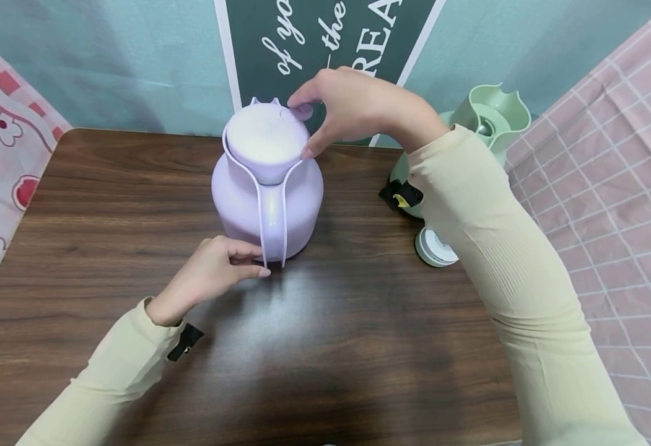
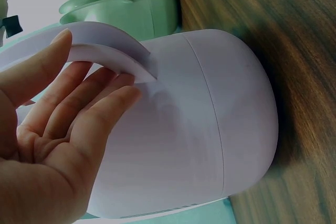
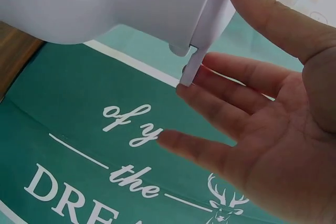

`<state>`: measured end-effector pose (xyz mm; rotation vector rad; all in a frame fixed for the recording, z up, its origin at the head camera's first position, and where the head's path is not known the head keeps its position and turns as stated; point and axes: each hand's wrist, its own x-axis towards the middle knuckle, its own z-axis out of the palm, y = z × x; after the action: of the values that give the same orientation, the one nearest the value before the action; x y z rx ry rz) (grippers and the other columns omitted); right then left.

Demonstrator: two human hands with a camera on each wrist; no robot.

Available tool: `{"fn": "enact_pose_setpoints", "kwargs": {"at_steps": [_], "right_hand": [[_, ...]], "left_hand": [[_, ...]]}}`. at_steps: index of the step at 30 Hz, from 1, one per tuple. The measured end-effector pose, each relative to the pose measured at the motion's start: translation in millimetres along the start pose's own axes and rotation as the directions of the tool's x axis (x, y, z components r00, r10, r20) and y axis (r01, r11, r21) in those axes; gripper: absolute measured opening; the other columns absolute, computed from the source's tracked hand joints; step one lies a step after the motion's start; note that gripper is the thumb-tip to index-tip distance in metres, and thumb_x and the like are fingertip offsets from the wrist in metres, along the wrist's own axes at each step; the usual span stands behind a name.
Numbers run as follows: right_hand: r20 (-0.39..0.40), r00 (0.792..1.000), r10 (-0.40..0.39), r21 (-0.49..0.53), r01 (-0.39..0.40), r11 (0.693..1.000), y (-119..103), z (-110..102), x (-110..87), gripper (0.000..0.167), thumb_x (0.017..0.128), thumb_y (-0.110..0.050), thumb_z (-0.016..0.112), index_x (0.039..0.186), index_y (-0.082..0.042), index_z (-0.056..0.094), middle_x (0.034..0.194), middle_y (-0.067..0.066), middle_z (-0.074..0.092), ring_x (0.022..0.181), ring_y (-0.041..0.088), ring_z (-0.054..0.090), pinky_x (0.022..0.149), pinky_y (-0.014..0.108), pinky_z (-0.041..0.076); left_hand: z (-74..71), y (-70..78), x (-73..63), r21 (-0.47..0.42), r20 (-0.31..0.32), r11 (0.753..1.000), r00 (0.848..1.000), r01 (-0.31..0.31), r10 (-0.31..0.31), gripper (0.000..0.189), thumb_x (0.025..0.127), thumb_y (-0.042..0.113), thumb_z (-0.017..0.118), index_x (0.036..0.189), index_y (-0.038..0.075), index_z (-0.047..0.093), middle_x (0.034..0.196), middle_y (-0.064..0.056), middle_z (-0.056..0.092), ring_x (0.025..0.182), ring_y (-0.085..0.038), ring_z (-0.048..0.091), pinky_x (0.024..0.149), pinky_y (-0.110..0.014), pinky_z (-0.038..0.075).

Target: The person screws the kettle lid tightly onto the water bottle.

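Observation:
A lavender thermos jug (image 1: 230, 192) stands upright at the back of the table, its handle (image 1: 272, 217) towards me. With thumb and fingers my left hand (image 1: 210, 269) grips the handle's lower end. In the left wrist view the fingers reach behind the handle (image 2: 118, 59) while the thumb lies over it. My right hand (image 1: 358, 102) is at the right side of the lid (image 1: 266, 133), which sits in the jug's mouth. Its fingers reach a small tab (image 3: 191, 69) on the lid and its thumb touches the edge, pinching there.
Behind my right forearm stands a green jug (image 1: 489, 111) with its top uncovered. A round white-and-green cap (image 1: 435, 249) lies on the wooden table (image 1: 358, 347) in front of it. A dark green sign (image 1: 325, 37) with white lettering hangs behind; a pink checked cloth (image 1: 609, 204) covers the right.

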<state>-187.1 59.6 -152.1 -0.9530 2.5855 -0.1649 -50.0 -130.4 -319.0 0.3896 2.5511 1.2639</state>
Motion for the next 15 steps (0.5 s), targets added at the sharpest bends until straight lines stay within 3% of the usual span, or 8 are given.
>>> {"fn": "enact_pose_setpoints", "kwargs": {"at_steps": [4, 7, 9, 12, 15], "right_hand": [[-0.018, 1.0, 0.001, -0.011, -0.001, 1.0, -2, 2, -0.9, 0.053, 0.075, -0.028, 0.075, 0.121, -0.007, 0.057, 0.109, 0.007, 0.058, 0.1, 0.019, 0.047, 0.088, 0.033, 0.036], [-0.055, 0.998, -0.018, -0.037, 0.016, 0.999, -4, 4, -1.2, 0.032, 0.074, -0.029, 0.075, 0.093, -0.006, 0.063, 0.077, 0.005, 0.052, 0.075, 0.017, 0.042, 0.066, 0.03, 0.034], [-0.078, 0.997, -0.026, -0.049, 0.022, 0.999, -7, 5, -1.9, 0.03, 0.073, -0.03, 0.076, 0.079, -0.006, 0.058, 0.065, 0.004, 0.039, 0.066, 0.017, 0.033, 0.058, 0.029, 0.026], [-0.092, 0.996, -0.012, -0.061, 0.006, 0.998, -10, 7, -3.3, 0.036, 0.073, -0.032, 0.076, 0.072, -0.005, 0.053, 0.062, 0.003, 0.029, 0.063, 0.016, 0.027, 0.055, 0.029, 0.022], [-0.089, 0.996, 0.021, -0.064, -0.027, 0.998, -14, 7, -4.8, 0.036, 0.073, -0.034, 0.075, 0.075, -0.004, 0.055, 0.064, 0.004, 0.03, 0.064, 0.016, 0.027, 0.055, 0.029, 0.022]], "left_hand": [[0.1, -0.4, 0.3, -0.007, 0.005, 1.0, 1.0, 0.003, -0.002, 0.023, 0.078, 0.017, 0.072, 0.099, 0.007, 0.072, 0.089, -0.002, 0.07, 0.079, -0.01, 0.062, 0.069, -0.032, 0.047], [0.3, -0.7, 0.8, -0.004, 0.003, 1.0, 1.0, 0.004, -0.004, 0.023, 0.078, 0.016, 0.073, 0.098, 0.007, 0.072, 0.088, -0.001, 0.07, 0.079, -0.01, 0.062, 0.069, -0.031, 0.047], [0.3, -0.7, 1.2, -0.003, 0.002, 1.0, 1.0, 0.007, -0.007, 0.022, 0.078, 0.016, 0.073, 0.098, 0.007, 0.072, 0.088, 0.0, 0.07, 0.078, -0.01, 0.062, 0.069, -0.031, 0.047], [0.1, -0.5, 1.6, -0.001, 0.001, 1.0, 1.0, 0.007, -0.007, 0.021, 0.078, 0.015, 0.073, 0.097, 0.007, 0.072, 0.087, -0.001, 0.07, 0.078, -0.01, 0.062, 0.068, -0.031, 0.047], [-0.1, -0.4, 1.9, -0.001, 0.001, 1.0, 1.0, 0.008, -0.008, 0.021, 0.078, 0.015, 0.073, 0.097, 0.007, 0.072, 0.087, -0.001, 0.07, 0.078, -0.01, 0.062, 0.068, -0.031, 0.047]]}}
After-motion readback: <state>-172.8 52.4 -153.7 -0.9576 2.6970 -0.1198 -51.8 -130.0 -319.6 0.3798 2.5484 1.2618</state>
